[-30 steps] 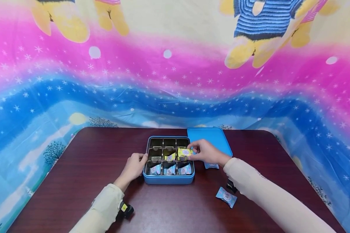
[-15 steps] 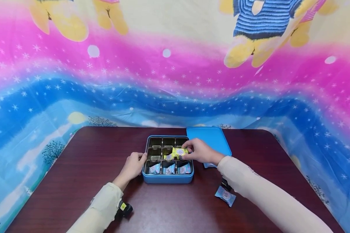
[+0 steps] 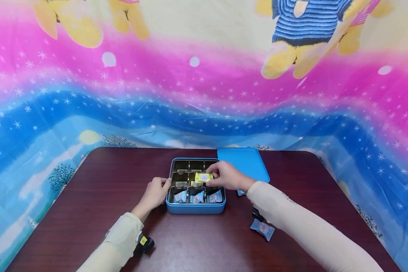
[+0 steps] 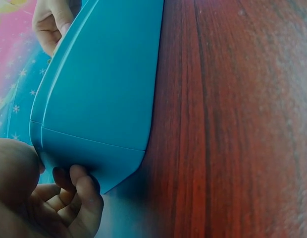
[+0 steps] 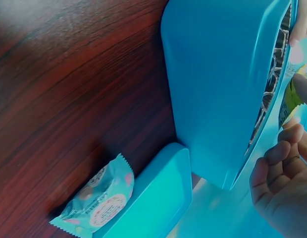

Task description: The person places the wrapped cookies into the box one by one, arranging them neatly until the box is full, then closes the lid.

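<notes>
A blue box [image 3: 196,209] with a divided dark tray inside stands mid-table. My left hand [image 3: 155,192] holds its left side; in the left wrist view, curled fingers [image 4: 86,193] lie against the wall, the thumb side at the rim. Over the middle compartment, my right hand [image 3: 228,175] pinches a yellow wrapped sweet [image 3: 203,177] between thumb and fingers. Beneath it, another yellow wrapper in that compartment is partly covered. The front row holds a blue wrapped sweet in each compartment, such as the middle one [image 3: 197,197]. The right hand hides part of the back right compartment.
Behind and right of the box lies the blue lid [image 3: 246,164]. A blue wrapped sweet [image 5: 101,201] sits against the lid, mostly hidden by the right wrist in the head view. Another blue sweet [image 3: 262,229] lies nearer, below the right forearm. A printed cloth [image 3: 190,94] hangs behind the table.
My right hand has carried the yellow sweet leftward from the middle row's right compartment to over the middle one. The left hand stays at the box's side.
</notes>
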Demonstrator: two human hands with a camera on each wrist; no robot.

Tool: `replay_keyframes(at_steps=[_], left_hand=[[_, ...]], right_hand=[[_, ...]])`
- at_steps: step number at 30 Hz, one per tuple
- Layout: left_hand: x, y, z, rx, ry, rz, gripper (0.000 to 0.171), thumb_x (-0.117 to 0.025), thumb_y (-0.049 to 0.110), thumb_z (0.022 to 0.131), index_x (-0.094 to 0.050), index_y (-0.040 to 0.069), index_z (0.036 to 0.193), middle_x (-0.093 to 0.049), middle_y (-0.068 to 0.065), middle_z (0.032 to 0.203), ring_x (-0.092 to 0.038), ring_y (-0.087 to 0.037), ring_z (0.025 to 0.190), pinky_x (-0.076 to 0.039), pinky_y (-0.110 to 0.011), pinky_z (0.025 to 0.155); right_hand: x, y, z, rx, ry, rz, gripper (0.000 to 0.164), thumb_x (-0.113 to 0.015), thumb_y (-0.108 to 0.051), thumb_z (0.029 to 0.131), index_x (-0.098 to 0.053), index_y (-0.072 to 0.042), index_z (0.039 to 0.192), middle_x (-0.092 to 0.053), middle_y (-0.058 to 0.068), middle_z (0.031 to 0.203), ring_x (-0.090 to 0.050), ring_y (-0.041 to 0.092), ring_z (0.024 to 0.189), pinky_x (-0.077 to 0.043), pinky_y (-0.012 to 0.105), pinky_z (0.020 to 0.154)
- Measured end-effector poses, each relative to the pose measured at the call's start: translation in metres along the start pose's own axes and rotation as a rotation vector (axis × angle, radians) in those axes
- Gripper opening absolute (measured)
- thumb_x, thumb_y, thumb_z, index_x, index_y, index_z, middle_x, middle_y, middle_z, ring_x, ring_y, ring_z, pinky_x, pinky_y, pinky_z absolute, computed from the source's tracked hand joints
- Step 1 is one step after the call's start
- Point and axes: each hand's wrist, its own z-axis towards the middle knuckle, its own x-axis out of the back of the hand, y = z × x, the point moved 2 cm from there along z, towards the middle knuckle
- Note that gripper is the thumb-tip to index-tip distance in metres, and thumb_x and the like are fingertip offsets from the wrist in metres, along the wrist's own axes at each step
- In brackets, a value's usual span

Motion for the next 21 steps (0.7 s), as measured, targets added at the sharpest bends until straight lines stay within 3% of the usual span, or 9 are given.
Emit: replay_keyframes(at_steps=[14,21], left_hand=[[0.0,-0.001,0.0,-0.003,0.007,0.021,0.038,-0.047,0.027,0.106,-0.073,0.001,0.112,-0.054,-0.002,0.056,-0.058,-0.014,0.044,-0.051,-0.029,0.048],[-0.001,0.0,0.0,-0.011,0.008,0.011,0.039,-0.047,0.027,0.105,-0.072,-0.001,0.117,-0.062,-0.004,0.061,-0.058,-0.013,0.043,-0.051,-0.029,0.047]], right_hand=[[-0.009,-0.015,0.01,-0.012,-0.013,-0.081,0.036,-0.078,-0.021,0.089,-0.071,-0.006,0.121,-0.041,-0.003,0.067,-0.033,0.012,0.057,-0.035,0.026,0.063],[-0.014,-0.021,0.017,-0.031,-0.01,-0.113,0.038,-0.078,-0.022,0.09,-0.07,-0.007,0.124,-0.044,-0.003,0.067,-0.034,0.012,0.057,-0.032,0.026,0.059]])
